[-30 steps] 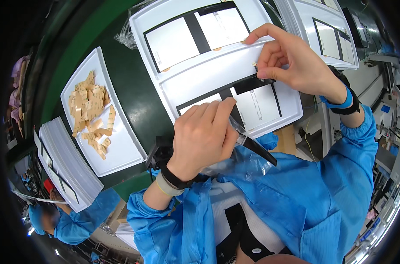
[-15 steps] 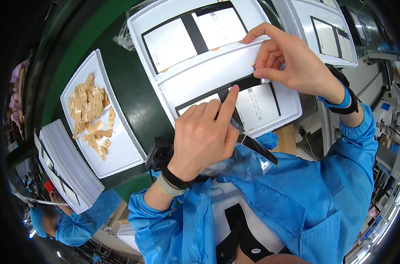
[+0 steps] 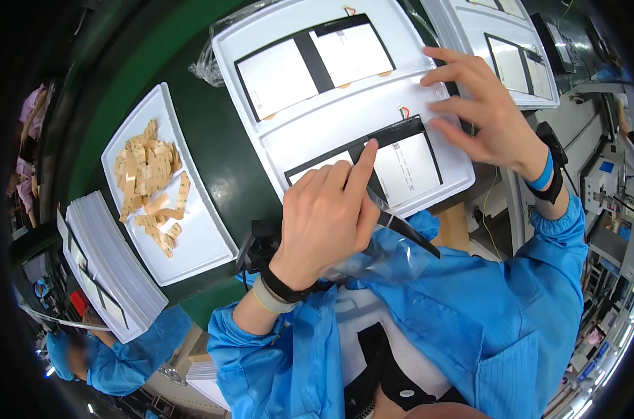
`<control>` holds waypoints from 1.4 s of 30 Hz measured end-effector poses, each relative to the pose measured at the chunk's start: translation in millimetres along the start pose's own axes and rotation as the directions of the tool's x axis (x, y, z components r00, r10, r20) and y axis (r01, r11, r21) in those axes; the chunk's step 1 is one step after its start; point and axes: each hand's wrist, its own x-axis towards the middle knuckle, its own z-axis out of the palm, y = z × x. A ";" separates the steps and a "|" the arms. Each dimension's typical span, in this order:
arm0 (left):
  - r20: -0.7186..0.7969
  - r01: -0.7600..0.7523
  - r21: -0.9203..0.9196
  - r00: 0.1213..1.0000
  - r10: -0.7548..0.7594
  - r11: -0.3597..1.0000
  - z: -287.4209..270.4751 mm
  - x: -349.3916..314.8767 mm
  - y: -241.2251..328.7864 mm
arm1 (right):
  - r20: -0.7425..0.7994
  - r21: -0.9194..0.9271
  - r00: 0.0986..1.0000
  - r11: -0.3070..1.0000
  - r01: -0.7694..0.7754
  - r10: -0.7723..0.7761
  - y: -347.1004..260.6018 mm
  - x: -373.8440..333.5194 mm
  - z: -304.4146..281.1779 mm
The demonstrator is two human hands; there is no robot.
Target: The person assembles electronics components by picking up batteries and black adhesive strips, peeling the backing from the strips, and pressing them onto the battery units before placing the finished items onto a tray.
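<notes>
A flat battery pack (image 3: 404, 167) with white panels and black strips lies in the near compartment of a white plastic tray (image 3: 463, 167). My left hand (image 3: 324, 216) rests over its middle, index fingertip on the black strip and the other fingers lying across the left panel, which they partly hide. From the pack's far edge sticks out a short red-and-white wire lead (image 3: 403, 112) with a small connector. My right hand (image 3: 488, 115) hovers beside the tray's right edge, fingers spread and nothing in them. A second battery pack (image 3: 278, 77) occupies the far compartment.
To the left, a white tray (image 3: 209, 244) holds a pile of tan paper strips (image 3: 148, 171). Stacked white trays (image 3: 121, 265) stand beyond it, and more trays (image 3: 498, 28) at the far right. A clear plastic bag (image 3: 393, 255) lies before me. Another person (image 3: 121, 363) is at lower left.
My right hand has let go near the battery pack's wire lead, spread its fingers and moved right. The lead now shows. My left hand stays on the pack; the view has shifted slightly.
</notes>
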 end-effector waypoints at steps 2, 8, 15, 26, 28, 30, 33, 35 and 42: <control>-0.024 -0.005 -0.056 1.000 0.004 0.998 -11.0 -0.9 -4.4 | -0.089 0.102 0.994 0.993 -0.054 0.063 4.0 -2.0 -8.9; -0.020 0.534 0.019 0.845 -0.534 0.845 -79.9 -12.8 -14.6 | -0.217 0.238 0.825 0.848 -0.473 0.521 -13.4 -20.0 9.5; -0.049 0.439 0.004 0.897 -0.438 0.898 -46.1 -38.3 -27.5 | -0.338 0.110 0.814 0.879 -0.464 0.472 -27.3 -17.3 41.9; 0.005 0.453 -0.101 0.891 -0.455 0.886 -57.5 -29.1 -28.1 | -0.469 0.166 0.737 0.868 -0.468 0.487 -43.0 -7.1 20.6; -0.018 0.472 -0.085 0.880 -0.475 0.878 -63.8 -23.4 -18.4 | -0.502 0.139 0.714 0.860 -0.490 0.488 -38.7 -11.0 24.5; -0.015 0.420 -0.112 0.906 -0.424 0.901 -68.4 -17.8 -13.4 | -0.427 0.175 0.746 0.856 -0.487 0.512 -28.2 -16.5 26.8; 0.019 0.515 -0.107 0.856 -0.516 0.851 -70.2 -18.3 -14.9 | -0.410 0.318 0.722 0.829 -0.460 0.557 -16.6 -11.4 25.7; -0.013 0.508 -0.188 0.855 -0.519 0.841 -69.2 -29.7 -22.5 | -0.469 0.377 0.679 0.823 -0.425 0.565 -19.5 -5.3 17.4; -0.136 0.278 -0.252 0.938 -0.319 0.927 -68.3 -10.2 8.7 | -0.322 0.775 0.693 0.600 -0.198 0.644 1.9 -28.6 -10.3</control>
